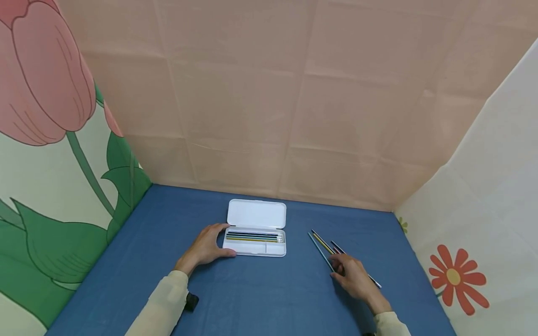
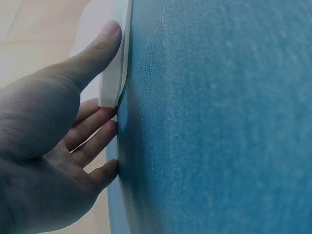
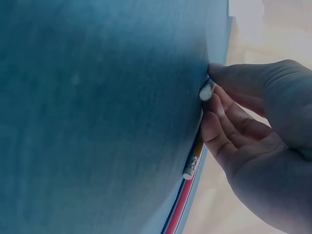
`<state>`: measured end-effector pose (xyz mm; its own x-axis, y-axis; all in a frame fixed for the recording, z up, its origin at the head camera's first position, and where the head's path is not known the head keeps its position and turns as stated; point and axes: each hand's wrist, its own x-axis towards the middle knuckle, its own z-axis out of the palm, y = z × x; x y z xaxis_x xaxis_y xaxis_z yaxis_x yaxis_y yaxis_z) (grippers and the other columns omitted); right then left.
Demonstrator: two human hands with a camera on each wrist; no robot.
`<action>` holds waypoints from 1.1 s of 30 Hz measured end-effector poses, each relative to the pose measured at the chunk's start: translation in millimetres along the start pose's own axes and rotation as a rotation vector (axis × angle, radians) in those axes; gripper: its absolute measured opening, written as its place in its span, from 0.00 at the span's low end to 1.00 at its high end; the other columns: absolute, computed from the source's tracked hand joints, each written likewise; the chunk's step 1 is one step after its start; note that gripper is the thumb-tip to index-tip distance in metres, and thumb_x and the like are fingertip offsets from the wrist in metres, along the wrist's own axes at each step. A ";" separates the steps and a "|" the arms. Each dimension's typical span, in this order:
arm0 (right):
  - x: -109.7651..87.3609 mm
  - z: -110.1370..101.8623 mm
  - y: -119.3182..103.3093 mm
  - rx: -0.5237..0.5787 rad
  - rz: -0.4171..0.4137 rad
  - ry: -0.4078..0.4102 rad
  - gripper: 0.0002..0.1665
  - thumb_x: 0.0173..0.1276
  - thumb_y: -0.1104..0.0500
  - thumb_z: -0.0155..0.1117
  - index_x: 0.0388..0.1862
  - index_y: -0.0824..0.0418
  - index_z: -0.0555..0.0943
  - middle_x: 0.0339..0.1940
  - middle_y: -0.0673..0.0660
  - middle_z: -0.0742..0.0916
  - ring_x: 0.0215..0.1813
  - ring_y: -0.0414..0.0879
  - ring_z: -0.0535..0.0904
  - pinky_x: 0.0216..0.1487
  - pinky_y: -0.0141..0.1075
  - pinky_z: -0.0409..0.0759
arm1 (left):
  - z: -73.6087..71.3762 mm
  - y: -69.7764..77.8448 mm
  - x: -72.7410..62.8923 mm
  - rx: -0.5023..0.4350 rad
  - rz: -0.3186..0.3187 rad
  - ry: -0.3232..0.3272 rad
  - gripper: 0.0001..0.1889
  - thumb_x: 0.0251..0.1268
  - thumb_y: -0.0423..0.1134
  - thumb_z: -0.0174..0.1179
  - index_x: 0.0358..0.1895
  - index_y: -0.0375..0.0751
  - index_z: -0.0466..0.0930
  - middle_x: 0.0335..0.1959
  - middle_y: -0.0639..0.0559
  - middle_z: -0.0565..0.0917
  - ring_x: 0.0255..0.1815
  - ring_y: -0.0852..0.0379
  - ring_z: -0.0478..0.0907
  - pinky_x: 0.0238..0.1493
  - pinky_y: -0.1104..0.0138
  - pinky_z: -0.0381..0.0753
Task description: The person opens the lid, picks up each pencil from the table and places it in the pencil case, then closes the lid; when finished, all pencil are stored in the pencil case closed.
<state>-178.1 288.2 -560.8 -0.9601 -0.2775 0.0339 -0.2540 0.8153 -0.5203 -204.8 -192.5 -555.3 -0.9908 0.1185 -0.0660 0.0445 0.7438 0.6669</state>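
A white pencil case (image 1: 254, 252) lies on the blue table with its lid (image 1: 256, 213) raised at the back. Several pencils (image 1: 251, 237) lie side by side in its rear part. My left hand (image 1: 203, 245) holds the case's left end, thumb at the front edge and fingers at the back corner. To the right, my right hand (image 1: 350, 277) pinches a teal pencil (image 1: 320, 250) near its end, low over the cloth. A yellow pencil (image 1: 322, 243) and other loose pencils lie beside and under this hand. In the right wrist view, a red pencil (image 3: 179, 204) lies below the fingers.
Blue cloth (image 1: 260, 298) covers the table. A beige sheet (image 1: 269, 116) rises behind it. A tulip-printed sheet (image 1: 54, 84) stands on the left and a white sheet with a red flower (image 1: 458, 278) on the right.
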 end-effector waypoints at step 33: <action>4.7 -12.3 -15.7 0.008 -0.075 0.033 0.15 0.77 0.72 0.71 0.57 0.59 0.90 0.37 0.45 0.83 0.38 0.34 0.74 0.40 0.32 0.76 | -0.4 -0.3 0.3 0.008 0.005 0.002 0.52 0.58 0.54 0.88 0.84 0.40 0.73 0.85 0.32 0.74 0.86 0.26 0.69 0.84 0.28 0.69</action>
<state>-180.0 280.4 -542.0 -0.9419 -0.3205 0.1009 -0.3244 0.7890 -0.5218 -205.2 -192.9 -555.2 -0.9907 0.1210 -0.0615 0.0503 0.7482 0.6615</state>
